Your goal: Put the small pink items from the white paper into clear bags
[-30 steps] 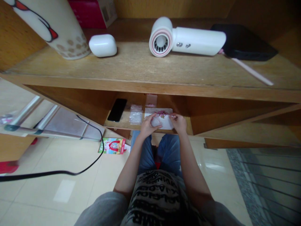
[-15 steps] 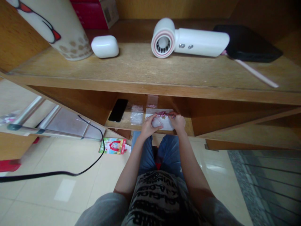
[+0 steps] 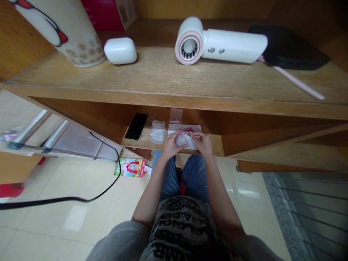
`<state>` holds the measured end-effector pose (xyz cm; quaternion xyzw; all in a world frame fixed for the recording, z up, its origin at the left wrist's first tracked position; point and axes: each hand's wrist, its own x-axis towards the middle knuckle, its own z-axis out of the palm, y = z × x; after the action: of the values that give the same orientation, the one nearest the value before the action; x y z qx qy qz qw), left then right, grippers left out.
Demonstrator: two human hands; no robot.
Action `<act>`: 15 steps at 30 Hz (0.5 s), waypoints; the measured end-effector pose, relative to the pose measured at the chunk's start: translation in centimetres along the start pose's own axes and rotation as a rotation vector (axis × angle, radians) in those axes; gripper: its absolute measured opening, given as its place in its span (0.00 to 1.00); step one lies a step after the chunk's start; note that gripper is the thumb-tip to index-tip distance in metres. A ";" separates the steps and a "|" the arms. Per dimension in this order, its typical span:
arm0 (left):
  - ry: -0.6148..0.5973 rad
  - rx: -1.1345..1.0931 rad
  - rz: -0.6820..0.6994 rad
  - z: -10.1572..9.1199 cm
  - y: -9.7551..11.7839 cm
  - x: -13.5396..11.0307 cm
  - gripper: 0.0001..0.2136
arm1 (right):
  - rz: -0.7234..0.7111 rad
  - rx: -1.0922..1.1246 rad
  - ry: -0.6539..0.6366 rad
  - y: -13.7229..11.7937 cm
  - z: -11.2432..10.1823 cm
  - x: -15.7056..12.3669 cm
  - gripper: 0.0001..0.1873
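Both of my hands rest on a low wooden shelf (image 3: 217,144) under the desk top. My left hand (image 3: 171,145) curls around a small clear plastic bag (image 3: 181,140) lying on a white sheet (image 3: 196,127). My right hand (image 3: 203,143) is closed in a pinch at a small pile of pink beads (image 3: 187,130) on that sheet; what sits between its fingertips is too small to make out. Two more small clear bags (image 3: 158,132) lie just left of the sheet, and another with pink bits (image 3: 175,116) lies behind it.
A black phone (image 3: 136,125) lies at the shelf's left end. On the desk top (image 3: 163,78) stand a patterned cup (image 3: 63,30), a white earbud case (image 3: 120,50), a white hair dryer (image 3: 220,41) and a black pouch (image 3: 288,47). A black cable (image 3: 81,197) and a colourful packet (image 3: 129,168) lie on the tiled floor.
My right hand has shifted slightly left, from the sheet's right edge toward the bead pile. My left hand keeps its hold on the bag.
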<state>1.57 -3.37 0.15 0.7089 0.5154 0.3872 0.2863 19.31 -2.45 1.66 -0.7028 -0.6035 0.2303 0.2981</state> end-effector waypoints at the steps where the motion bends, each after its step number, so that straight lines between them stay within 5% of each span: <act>1: 0.006 0.005 0.010 0.0 0.0 0.0 0.32 | -0.014 0.027 -0.006 0.0 0.2 -0.2 0.14; 15: 0.030 0.027 0.015 -0.1 0.2 -0.1 0.32 | -0.081 0.182 -0.150 0.1 1.9 -0.5 0.14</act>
<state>1.59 -3.51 0.37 0.7106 0.5193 0.3932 0.2660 18.01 -2.71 0.18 -0.6287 -0.6286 0.3240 0.3235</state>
